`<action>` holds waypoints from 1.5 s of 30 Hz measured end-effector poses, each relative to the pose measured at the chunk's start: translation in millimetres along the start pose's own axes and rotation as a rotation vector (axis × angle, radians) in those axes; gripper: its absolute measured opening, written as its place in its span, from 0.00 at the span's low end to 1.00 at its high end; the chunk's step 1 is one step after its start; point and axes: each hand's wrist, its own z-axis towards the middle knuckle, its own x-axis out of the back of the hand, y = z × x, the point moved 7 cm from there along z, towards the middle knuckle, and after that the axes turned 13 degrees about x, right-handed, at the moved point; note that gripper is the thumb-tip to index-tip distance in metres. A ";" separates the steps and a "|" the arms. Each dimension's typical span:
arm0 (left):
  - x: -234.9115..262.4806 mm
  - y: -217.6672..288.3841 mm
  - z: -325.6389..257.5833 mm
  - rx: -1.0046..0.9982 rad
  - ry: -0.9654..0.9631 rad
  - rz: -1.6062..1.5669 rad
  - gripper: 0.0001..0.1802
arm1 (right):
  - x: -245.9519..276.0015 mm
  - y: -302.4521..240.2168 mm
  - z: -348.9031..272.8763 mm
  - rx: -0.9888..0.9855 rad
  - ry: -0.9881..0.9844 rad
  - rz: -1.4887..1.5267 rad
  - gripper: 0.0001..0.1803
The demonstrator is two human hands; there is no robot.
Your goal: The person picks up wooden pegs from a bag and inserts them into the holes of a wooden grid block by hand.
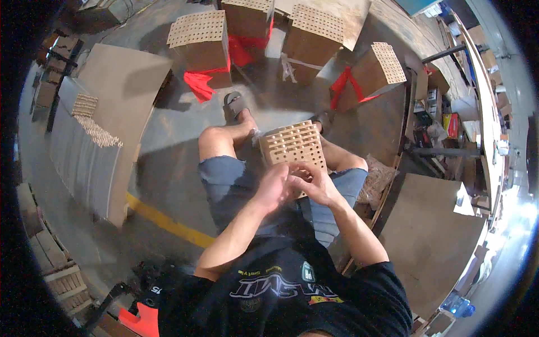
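A stack of wooden boards drilled with rows of round holes [303, 151] stands between my knees. Short pale wooden dowels [279, 141] appear to sit in its farther rows, while dark holes show nearer to me. Over the stack's near edge my left hand [273, 186] is closed, its fingers curled toward the other hand. My right hand [315, 184] meets it there, thumb and fingers bent in a pinch. Whatever lies between the fingertips is hidden or too small to name.
Several similar drilled stacks, one a wooden block [314, 28], stand ahead, some with red cloth [199, 84] at their base. At left, bundled wooden sticks [98, 129] top a large pale stack [84, 163]. A brown board [432, 230] and cluttered shelving [443, 112] are at right.
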 end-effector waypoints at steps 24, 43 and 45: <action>46.9 -7.9 26.5 -0.012 0.044 -0.091 0.19 | 17.3 -22.2 43.7 0.166 0.121 -0.533 0.10; 63.5 -22.6 39.0 -0.093 -0.079 -0.294 0.10 | -27.3 -36.2 66.6 0.660 -0.086 -1.092 0.08; 65.5 -23.1 46.6 -0.110 -0.109 -0.280 0.10 | -18.7 -31.8 63.4 0.618 -0.063 -1.026 0.09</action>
